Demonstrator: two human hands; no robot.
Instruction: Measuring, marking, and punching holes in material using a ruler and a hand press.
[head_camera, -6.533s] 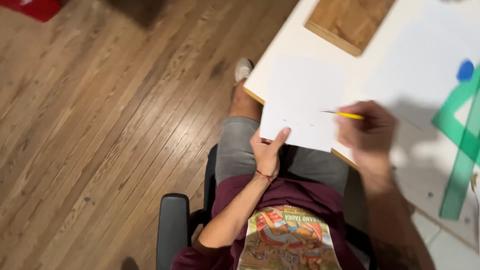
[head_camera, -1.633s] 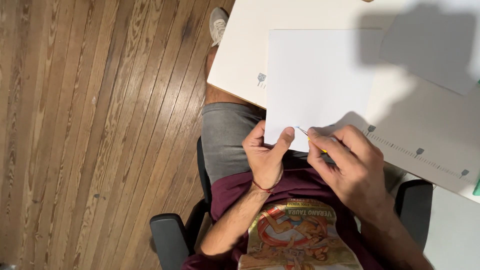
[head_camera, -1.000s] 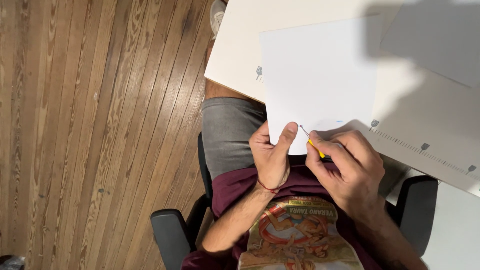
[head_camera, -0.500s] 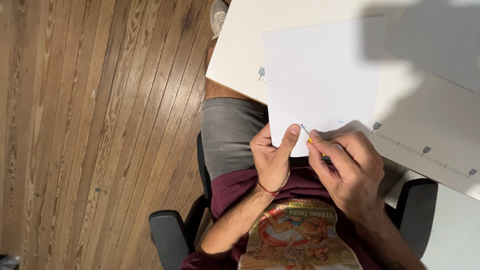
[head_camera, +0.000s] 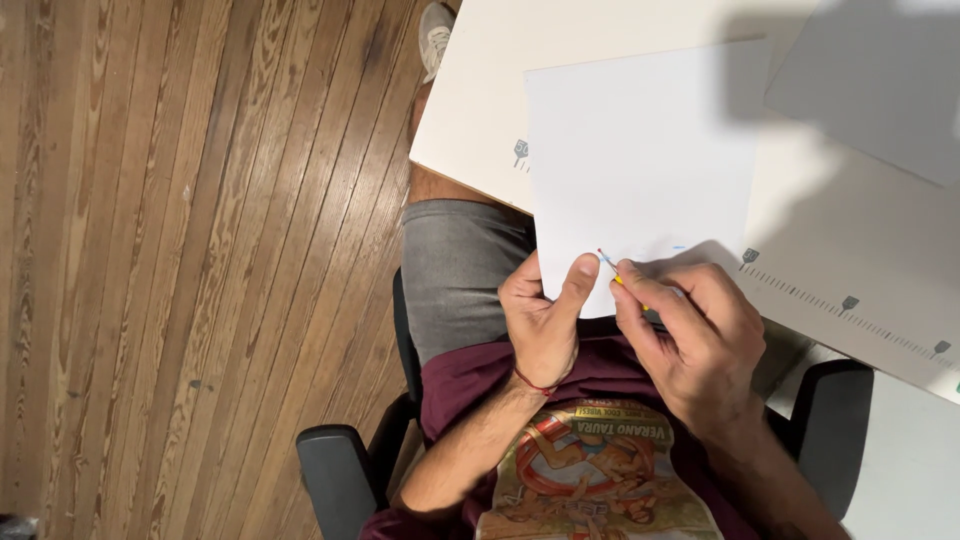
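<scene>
Head view: we work a pencil at the white sheet's near edge.

Our left hand (head_camera: 540, 325) pinches the white sheet (head_camera: 640, 165), steadying its overhang past the table (head_camera: 480, 110); our right hand (head_camera: 695, 340), fingers closed around the pencil (head_camera: 612, 270), sets its tip just beside that thumb.

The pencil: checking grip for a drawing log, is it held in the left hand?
No, the right hand holds the yellow pencil; the left hand steadies the white paper.
</scene>
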